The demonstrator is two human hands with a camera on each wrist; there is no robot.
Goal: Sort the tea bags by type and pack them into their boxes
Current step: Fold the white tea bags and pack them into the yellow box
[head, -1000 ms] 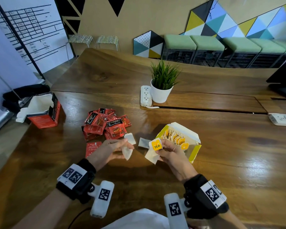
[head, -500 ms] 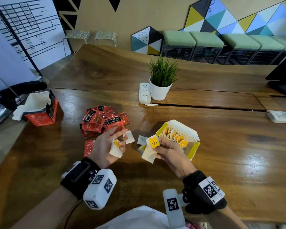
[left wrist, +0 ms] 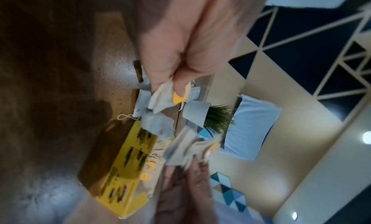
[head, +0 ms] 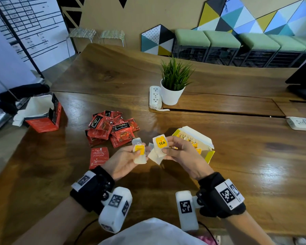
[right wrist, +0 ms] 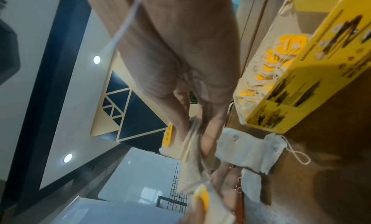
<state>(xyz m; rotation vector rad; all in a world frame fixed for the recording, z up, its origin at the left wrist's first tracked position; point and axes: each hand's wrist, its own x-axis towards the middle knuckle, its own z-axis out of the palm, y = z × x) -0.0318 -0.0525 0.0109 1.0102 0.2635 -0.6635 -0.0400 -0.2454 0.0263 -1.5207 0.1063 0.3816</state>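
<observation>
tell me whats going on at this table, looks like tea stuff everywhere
A person is sorting tea bags at a wooden table. The left hand pinches a white tea bag with a yellow tag, and the right hand holds a small bunch of the same kind. The open yellow box beside the right hand already holds many of them. A pile of red sachets lies unpacked on the table, apart from the open red box at the far left.

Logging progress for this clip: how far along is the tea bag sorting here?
Roughly midway. Done: the yellow box already holds yellow-tagged bags. In hand: the left hand and right hand each pinch yellow-tagged tea bags. Left: a few loose bags on the table, and the red sachets lie piled outside the open red box.
</observation>
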